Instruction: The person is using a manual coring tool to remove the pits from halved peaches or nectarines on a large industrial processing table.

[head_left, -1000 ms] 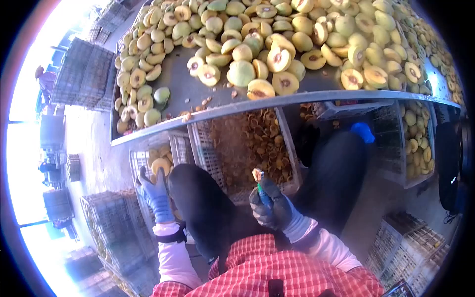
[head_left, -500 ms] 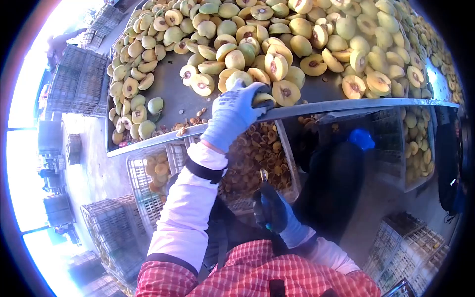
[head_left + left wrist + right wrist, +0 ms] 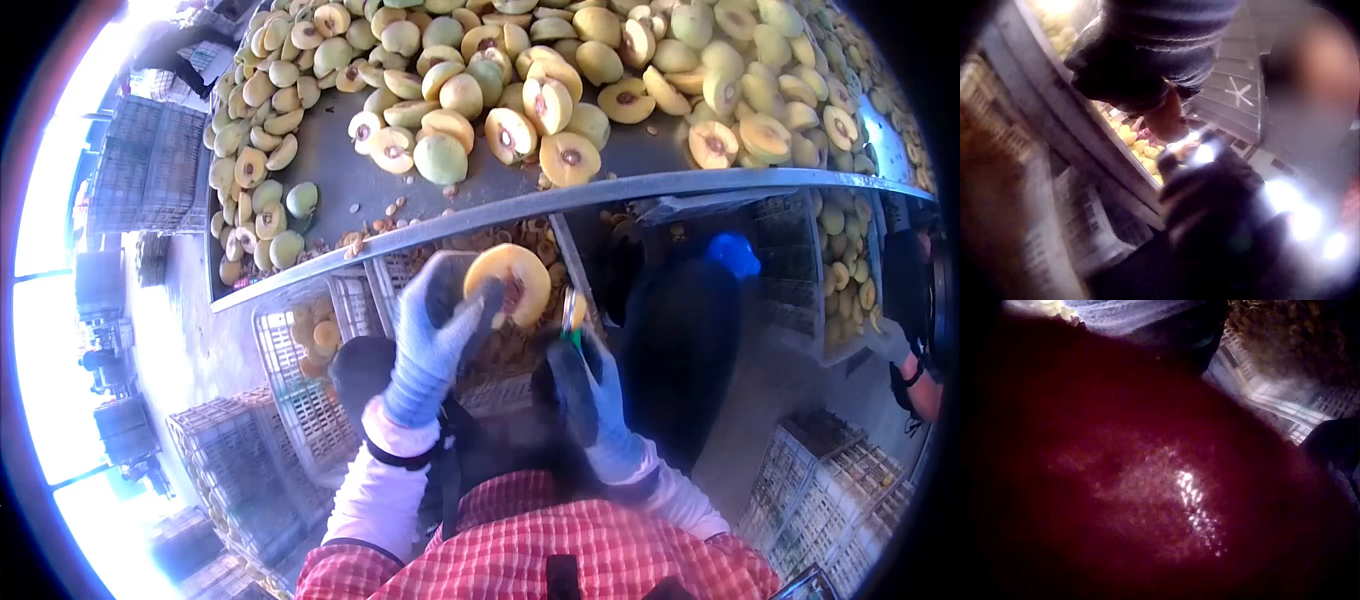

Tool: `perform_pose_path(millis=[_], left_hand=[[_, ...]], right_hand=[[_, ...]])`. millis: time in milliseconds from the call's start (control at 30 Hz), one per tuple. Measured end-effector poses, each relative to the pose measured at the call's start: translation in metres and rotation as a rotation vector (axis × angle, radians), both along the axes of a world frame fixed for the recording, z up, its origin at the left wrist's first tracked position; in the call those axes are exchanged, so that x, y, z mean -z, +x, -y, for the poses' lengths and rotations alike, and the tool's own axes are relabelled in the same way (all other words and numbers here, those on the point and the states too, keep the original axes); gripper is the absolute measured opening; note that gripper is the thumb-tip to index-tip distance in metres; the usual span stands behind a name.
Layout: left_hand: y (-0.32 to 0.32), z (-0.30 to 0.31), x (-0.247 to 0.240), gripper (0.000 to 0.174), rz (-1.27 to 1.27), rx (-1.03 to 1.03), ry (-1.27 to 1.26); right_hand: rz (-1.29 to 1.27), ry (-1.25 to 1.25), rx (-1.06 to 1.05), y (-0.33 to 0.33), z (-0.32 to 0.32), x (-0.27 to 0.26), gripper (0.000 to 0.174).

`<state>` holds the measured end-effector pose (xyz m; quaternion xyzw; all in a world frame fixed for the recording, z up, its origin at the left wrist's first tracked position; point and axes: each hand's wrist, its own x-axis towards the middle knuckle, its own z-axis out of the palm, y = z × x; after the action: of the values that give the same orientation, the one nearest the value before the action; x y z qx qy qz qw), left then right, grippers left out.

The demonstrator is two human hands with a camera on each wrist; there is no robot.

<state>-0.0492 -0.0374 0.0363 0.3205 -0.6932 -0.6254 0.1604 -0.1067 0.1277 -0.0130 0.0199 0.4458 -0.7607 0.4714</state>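
Gently steady the fruit half point(image 3: 525, 262) grasped in the left hand point(image 3: 438, 315); aim the tool point(image 3: 570, 320) clasped in the right hand point(image 3: 592, 390) at the brown centre point(image 3: 516, 290), avoiding the thumb point(image 3: 482, 308).

"What did the left grip point(image 3: 432, 325) do?"
"It left the bench point(image 3: 330, 140) and came nearer, carrying a fruit half point(image 3: 520, 270)."
"And the right grip point(image 3: 592, 392)?"
"It brought its green-handled tool point(image 3: 571, 337) just beside that half. Another person's arm point(image 3: 926, 392) appeared at the right."
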Motion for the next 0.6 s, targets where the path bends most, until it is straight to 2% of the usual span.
perform_pose_path(millis=[33,67,100,133,200,267,300,367,400,433,467,567,600], left_hand=[[0.006,-0.013,0.006,0.034,-0.002,-0.051,0.092],[0.013,-0.024,0.012,0.036,-0.022,-0.067,0.163],[0.020,-0.033,0.016,0.037,-0.042,-0.082,0.236],[0.028,-0.037,0.015,0.037,0.092,-0.034,0.214],[0.037,-0.036,0.009,0.049,0.057,0.050,0.313],[0.046,-0.022,-0.003,0.060,0.064,0.158,0.403],[0.050,-0.020,-0.002,0.056,0.077,0.143,0.481],[0.052,-0.017,0.009,0.042,0.081,0.125,0.385],[0.053,-0.020,0.009,0.037,0.187,0.130,0.201],[0.052,-0.028,0.013,0.034,0.131,0.059,0.107],[0.054,-0.034,0.022,0.035,0.103,0.028,0.043],[0.054,-0.053,0.035,0.038,0.099,-0.032,-0.162],[0.054,-0.058,0.040,0.037,0.080,-0.033,-0.242]], right_hand=[[-0.058,0.034,0.061,0.001,0.006,0.001,0.018],[0.143,0.016,0.040,0.000,0.008,0.000,0.027],[0.056,0.029,0.006,0.001,0.007,0.002,0.029],[-0.035,0.040,-0.030,0.002,0.006,0.006,0.030],[-0.262,0.025,-0.164,-0.005,0.001,0.011,0.038],[-0.306,-0.006,-0.300,-0.001,0.001,0.015,0.039],[-0.328,-0.023,-0.367,0.003,0.000,0.016,0.039],[-0.453,0.064,-0.328,0.009,0.002,0.015,0.038],[-0.523,0.137,-0.302,0.011,0.003,0.016,0.038],[-0.591,0.213,-0.276,0.012,0.003,0.016,0.038],[-0.770,0.246,-0.191,0.015,0.005,0.012,0.032],[-1.106,0.322,-0.130,0.019,0.002,0.003,0.026],[-1.155,0.243,-0.111,0.020,0.000,0.004,0.024]])
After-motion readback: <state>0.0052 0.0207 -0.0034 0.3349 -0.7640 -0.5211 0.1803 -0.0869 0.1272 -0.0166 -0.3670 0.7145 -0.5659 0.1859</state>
